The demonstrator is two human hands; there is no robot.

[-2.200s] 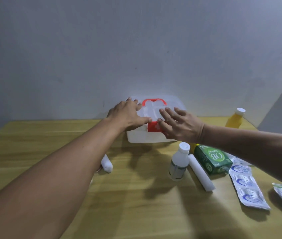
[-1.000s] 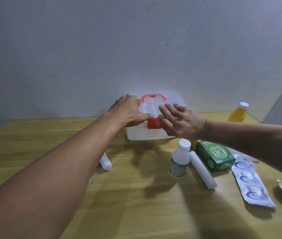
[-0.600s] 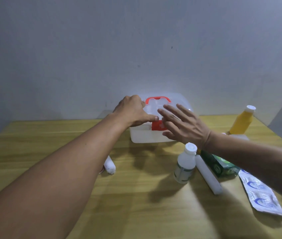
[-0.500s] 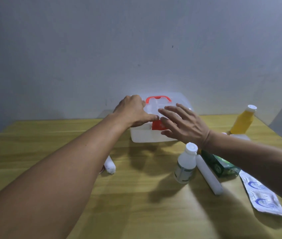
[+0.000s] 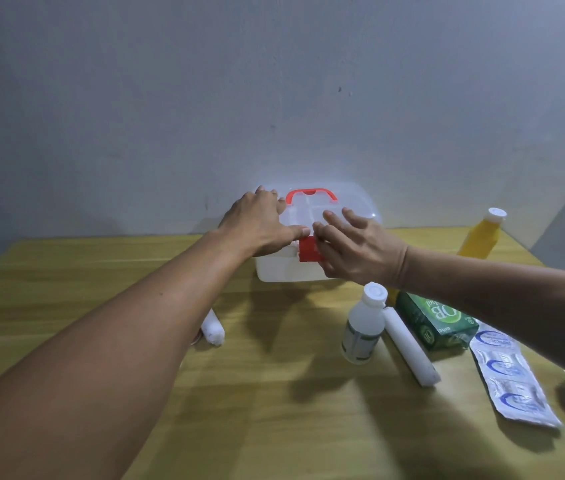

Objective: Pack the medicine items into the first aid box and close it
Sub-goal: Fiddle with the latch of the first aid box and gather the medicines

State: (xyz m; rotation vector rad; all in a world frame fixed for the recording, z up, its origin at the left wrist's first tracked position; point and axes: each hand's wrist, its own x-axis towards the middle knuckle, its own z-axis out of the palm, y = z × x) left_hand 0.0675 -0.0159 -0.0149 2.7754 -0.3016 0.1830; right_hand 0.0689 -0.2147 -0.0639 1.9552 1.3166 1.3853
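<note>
Both hands on the closed first aid box at the table's far edge.

The translucent first aid box (image 5: 315, 237), with its red handle (image 5: 311, 195) and red latch (image 5: 310, 250), sits against the wall at the middle of the table's (image 5: 274, 393) far edge. The left hand (image 5: 257, 225) lies flat on the lid, fingers spread, thumb by the latch, gripping nothing. The right hand (image 5: 357, 247) is open too, fingers splayed, fingertips at the latch. Towards the right edge lie a white bottle (image 5: 364, 327), a long white roll (image 5: 409, 346), a green carton (image 5: 437, 322), a blister strip (image 5: 509, 372) and a yellow bottle (image 5: 482, 235); a short gauze roll (image 5: 212, 329) lies beside the left forearm.
</note>
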